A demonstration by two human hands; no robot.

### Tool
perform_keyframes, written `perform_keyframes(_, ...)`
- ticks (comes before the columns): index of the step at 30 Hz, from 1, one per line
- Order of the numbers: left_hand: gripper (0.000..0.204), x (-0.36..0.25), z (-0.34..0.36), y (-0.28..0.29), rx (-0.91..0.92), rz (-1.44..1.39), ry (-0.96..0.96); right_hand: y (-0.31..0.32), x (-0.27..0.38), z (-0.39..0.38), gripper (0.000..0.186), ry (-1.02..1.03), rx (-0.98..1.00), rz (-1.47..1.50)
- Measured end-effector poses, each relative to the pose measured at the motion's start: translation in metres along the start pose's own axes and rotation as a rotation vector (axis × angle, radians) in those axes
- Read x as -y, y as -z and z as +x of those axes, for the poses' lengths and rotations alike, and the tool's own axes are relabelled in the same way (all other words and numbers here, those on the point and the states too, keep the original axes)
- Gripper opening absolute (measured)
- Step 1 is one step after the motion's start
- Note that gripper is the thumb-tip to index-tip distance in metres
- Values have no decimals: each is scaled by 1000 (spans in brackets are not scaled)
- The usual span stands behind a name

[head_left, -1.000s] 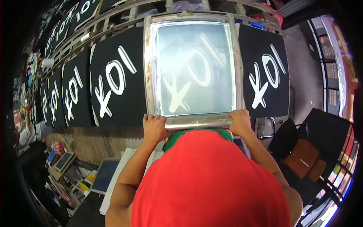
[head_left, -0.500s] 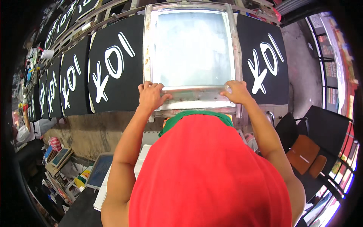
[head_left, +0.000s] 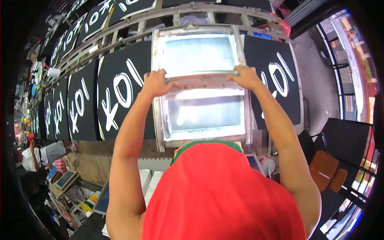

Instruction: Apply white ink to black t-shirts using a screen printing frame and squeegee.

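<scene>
A metal-framed printing screen (head_left: pixel 157 120) lies flat on a long table, its pale mesh (head_left: pixel 204 114) facing up. Across the middle of the mesh runs a long grey squeegee bar (head_left: pixel 202 81). My left hand (head_left: pixel 155 82) grips the bar's left end and my right hand (head_left: pixel 245 77) grips its right end, both arms stretched forward. Black cloth panels with white printed marks lie on either side of the screen, one at the left (head_left: pixel 120 90) and one at the right (head_left: pixel 276 76). My red garment (head_left: pixel 216 196) fills the lower middle.
More black printed panels (head_left: pixel 76 108) run along the table to the far left. A person in white (head_left: pixel 32 156) crouches at the left edge. Small framed screens (head_left: pixel 64 180) are stacked at the lower left. A brown chair (head_left: pixel 324 170) stands at the right.
My hands have left the near edge of the screen frame and moved forward to the middle of the mesh, now on the squeegee bar. The white marks seen through the mesh no longer show.
</scene>
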State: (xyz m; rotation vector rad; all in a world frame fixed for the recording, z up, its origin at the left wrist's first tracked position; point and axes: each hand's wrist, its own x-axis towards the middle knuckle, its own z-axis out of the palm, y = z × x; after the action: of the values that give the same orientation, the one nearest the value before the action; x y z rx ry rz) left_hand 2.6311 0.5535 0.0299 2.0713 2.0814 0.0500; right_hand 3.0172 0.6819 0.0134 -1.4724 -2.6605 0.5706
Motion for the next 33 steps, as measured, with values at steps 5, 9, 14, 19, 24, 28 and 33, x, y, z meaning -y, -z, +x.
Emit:
perform_keyframes(5,43,26,99,36,-189,3,-72,36,-16,95,61,104,-266,-75)
perform_keyframes(9,39,46,167,17,-304,103,-71,13,-44,162,55,133,-419,-119)
perform_keyframes(14,41,58,209,-5,-295,144,-66,0,-64,198,60,90,-423,-205)
perform_keyframes(19,45,65,214,2,-203,66,-42,14,-55,205,63,57,-260,-140)
perform_keyframes(24,46,67,218,5,-149,66,-33,21,-55,205,66,35,-225,-147)
perform_keyframes(28,45,61,218,12,-67,78,-16,30,-50,206,69,-9,-153,-159)
perform_keyframes(33,46,60,221,18,-25,83,1,37,-46,208,72,-35,-99,-171)
